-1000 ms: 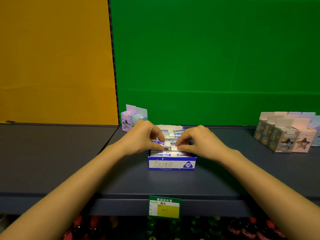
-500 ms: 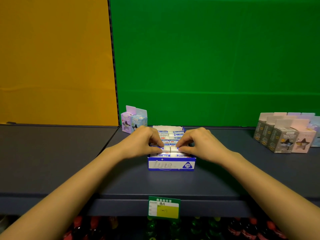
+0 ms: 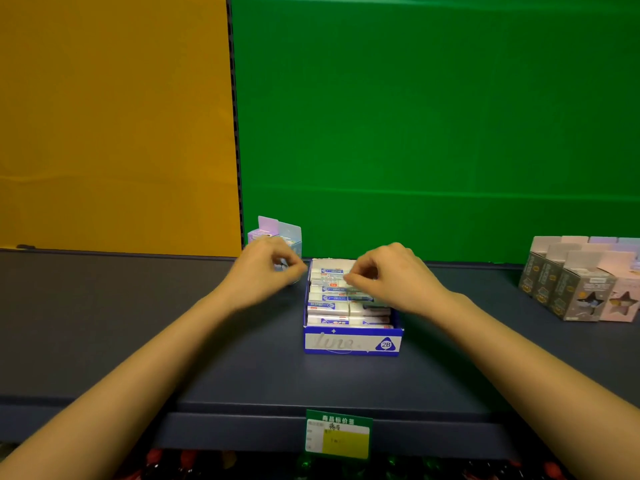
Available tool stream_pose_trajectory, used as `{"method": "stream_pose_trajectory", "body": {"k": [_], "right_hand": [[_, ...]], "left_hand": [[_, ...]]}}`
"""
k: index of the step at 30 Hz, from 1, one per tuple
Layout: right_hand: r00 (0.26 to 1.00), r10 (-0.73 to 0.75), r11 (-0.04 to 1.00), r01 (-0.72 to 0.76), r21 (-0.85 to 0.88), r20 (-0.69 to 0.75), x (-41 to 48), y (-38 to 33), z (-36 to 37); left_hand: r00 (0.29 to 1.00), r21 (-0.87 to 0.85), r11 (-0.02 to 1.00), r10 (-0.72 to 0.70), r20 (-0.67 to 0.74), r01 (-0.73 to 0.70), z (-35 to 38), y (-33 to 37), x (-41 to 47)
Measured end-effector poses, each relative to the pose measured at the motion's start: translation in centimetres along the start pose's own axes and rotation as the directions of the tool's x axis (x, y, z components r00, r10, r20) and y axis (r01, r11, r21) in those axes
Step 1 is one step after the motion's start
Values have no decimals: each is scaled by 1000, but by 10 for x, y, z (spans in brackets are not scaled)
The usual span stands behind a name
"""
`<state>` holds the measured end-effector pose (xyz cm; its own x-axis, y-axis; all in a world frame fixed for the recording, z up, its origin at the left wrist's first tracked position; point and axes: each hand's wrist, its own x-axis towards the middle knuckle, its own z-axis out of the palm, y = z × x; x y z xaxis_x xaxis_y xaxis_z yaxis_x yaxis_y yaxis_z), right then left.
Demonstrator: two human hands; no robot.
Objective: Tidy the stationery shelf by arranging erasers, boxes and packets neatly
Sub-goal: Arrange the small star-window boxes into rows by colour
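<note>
A blue and white display box (image 3: 351, 342) marked 2B stands mid-shelf, packed with rows of white erasers (image 3: 329, 308) in blue printed sleeves. My right hand (image 3: 394, 277) hovers over the box's back right part, and its curled fingertips and thumb pinch an eraser in a far row. My left hand (image 3: 265, 271) is just left of the box, off the erasers, with its fingers curled and nothing visible in it. It partly hides two small pastel boxes (image 3: 278, 232) behind it.
Grey and pink star-printed boxes (image 3: 581, 289) stand in rows at the shelf's far right. A green and yellow price tag (image 3: 338, 436) hangs on the shelf's front edge (image 3: 207, 431). Bottles show on the level below. Green and orange panels back the shelf.
My left hand has left the erasers and moved left toward the pastel boxes. My right hand has shifted from the box's middle rows to its far rows.
</note>
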<state>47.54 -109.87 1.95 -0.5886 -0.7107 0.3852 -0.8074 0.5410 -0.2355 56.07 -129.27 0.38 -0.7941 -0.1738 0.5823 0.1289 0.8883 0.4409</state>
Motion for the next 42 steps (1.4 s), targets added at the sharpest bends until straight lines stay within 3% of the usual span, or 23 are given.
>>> {"method": "stream_pose_trajectory", "body": {"k": [4,7,10,19,25,32,37,42], "right_hand": [[998,29,996,-25,81,-48,37,-13,8],[997,71,992,-72,99,8,65,-20,19],[994,110,989,-112,97,21,87,-27,34],[975,181,975,-196,109,130,118,-33,54],[976,168,985,-172,23,137,121,-37,56],[984,149,982,-159,105,98,118,-40,56],[992,127,953,-123,277,2,113,-38,32],[984,125,890,-53,454,-130,77,-25,-17]], "left_hand": [[967,-36,977,-213,-138,210,-11,-28,18],[920,-80,923,-383,-84,377,-12,-50,34],[879,-155,865,-473,59,477,-11,-67,47],[841,-361,766,-428,330,532,-8,-93,68],[825,-443,705,-391,409,554,-2,-109,71],[868,-397,781,-367,335,483,-4,-114,66],[910,-408,813,-379,170,415,-20,-97,62],[950,-411,884,-293,-110,225,-42,-44,68]]}}
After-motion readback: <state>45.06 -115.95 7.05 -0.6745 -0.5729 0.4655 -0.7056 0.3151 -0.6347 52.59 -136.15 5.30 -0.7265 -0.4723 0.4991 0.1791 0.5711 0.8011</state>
